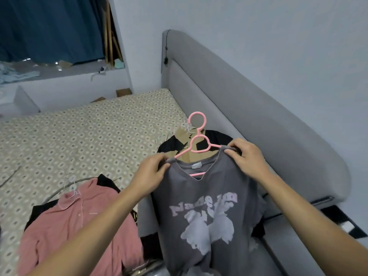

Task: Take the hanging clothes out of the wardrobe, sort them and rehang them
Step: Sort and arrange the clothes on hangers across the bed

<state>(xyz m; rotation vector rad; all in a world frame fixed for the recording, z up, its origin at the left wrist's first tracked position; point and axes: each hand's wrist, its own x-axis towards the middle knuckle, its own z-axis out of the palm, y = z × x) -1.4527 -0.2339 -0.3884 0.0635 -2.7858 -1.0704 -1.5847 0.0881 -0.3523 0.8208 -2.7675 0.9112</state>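
Both hands, left [148, 174] and right [248, 159], pinch the tee [207, 216] shoulders on the hanger [198, 144]. Soft, light, floppy; hold at 10 and 2 o'clock.

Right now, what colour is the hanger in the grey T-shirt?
Pink. The hanger shows best in the head view, poking out of the grey T-shirt collar.

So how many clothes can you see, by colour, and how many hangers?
Grey tee: 1
Pink shirt: 1
Black and tan top: 1
Pink hanger: 1
White hanger: 1
Total: 5. Black cloth under the pink shirt is too hidden to count.
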